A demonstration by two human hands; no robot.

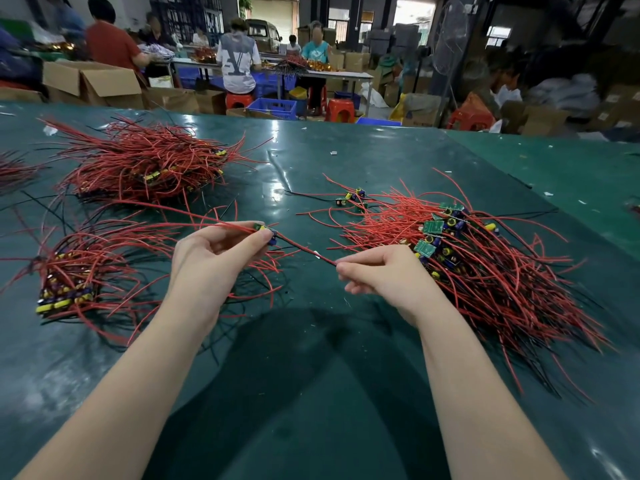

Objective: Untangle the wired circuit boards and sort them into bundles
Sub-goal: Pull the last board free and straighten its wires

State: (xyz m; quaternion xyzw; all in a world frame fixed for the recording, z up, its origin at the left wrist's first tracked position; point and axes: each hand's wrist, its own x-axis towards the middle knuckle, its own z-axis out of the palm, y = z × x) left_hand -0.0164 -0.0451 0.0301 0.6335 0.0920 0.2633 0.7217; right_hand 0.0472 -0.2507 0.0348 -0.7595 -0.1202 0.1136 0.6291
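My left hand [211, 258] pinches a small circuit board [266, 232] with red wires trailing left from it. One red-and-black wire [304, 249] runs from that board down to my right hand [384, 271], which pinches its end. A tangled heap of boards and red wires [478, 265] lies to the right, touching my right hand. A sorted bundle [76, 271] with its boards stacked lies to the left. A larger pile [149, 164] sits at the far left of the green table [311, 341].
A few loose boards with wires [353, 197] lie in the middle, beyond my hands. Another wire bunch [14, 171] shows at the left edge. Beyond the table's far edge are cardboard boxes [93, 81], blue crates [273, 107], red stools and seated people.
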